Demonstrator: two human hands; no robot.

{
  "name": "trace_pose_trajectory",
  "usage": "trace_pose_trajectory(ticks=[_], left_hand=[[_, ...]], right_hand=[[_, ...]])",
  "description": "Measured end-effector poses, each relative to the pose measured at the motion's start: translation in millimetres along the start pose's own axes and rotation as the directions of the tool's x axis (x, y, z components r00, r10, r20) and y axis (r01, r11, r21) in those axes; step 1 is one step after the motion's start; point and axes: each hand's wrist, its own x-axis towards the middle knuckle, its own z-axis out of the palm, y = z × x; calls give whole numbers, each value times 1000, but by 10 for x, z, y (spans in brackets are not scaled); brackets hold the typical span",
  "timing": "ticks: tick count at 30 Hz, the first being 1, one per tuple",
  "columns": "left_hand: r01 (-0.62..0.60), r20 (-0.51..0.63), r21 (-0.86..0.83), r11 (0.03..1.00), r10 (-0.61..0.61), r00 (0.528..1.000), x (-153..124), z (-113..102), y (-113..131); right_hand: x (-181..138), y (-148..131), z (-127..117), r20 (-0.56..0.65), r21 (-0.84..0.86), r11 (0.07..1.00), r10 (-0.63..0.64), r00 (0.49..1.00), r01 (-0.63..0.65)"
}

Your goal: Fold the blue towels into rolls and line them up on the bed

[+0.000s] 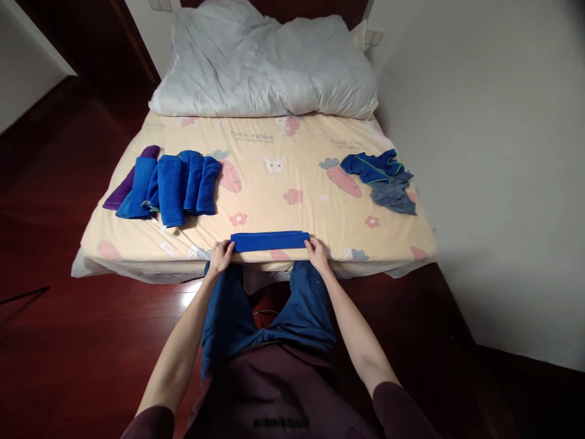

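Cloth point(269, 241), one folded blue strip, was at the near edge of a yellow carrot-printed bedsheet point(267, 195), ends pinched by left hand point(222, 256) and right hand point(317, 252). Leftward lay at least five rolled cloths point(171, 192), blue and one purple; rightward, two crumpled cloths point(388, 189), blue and grey; the floor point(91, 332) was dark red.

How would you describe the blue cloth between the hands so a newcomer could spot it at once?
Find the bed, then its near edge. There a folded blue cloth is held between the left hand and the right hand, one at each end. It alone is a flat, narrow strip running crosswise, unlike the blue and purple bundles at left and the crumpled pile at right.
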Motion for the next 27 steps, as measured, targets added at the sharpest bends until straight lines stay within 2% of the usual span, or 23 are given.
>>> trace_pose_trajectory(ticks=[5, 10, 12, 14, 16, 18, 20, 22, 24, 27], left_hand=[[49, -10, 31, 998, -49, 999, 22, 18, 39], [165, -17, 18, 986, -164, 986, 100, 39, 111], [214, -20, 23, 976, -214, 977, 113, 27, 166], [224, -83, 92, 970, -217, 973, 80, 13, 250], [146, -198, 208, 967, -104, 975, -13, 24, 366], [-55, -222, 304, 951, 127, 967, -148, 82, 506], [-329, -97, 304, 894, 372, 923, -285, 192, 646], [-503, 31, 212, 838, 509, 860, -380, 326, 751], [-509, 58, 112, 853, 506, 861, -408, 440, 791], [-408, 43, 1, 913, 407, 912, -338, 488, 726]], right_hand=[[18, -25, 27, -27, 11, 1000, 26, 999, -26], [60, -93, 29, -26, 18, 998, 64, 998, -64], [60, -164, 18, -30, -20, 995, 95, 995, -96], [22, -280, 14, -65, -120, 988, 89, 994, -96], [-65, -442, 40, -145, -280, 958, 19, 989, -60], [-188, -628, 112, -177, -430, 903, -96, 980, 11], [-312, -802, 232, -75, -500, 853, -216, 973, 151], [-399, -925, 371, 106, -483, 810, -323, 941, 332], [-431, -970, 485, 234, -422, 790, -378, 896, 444], [-396, -889, 528, 270, -369, 816, -363, 892, 444]])
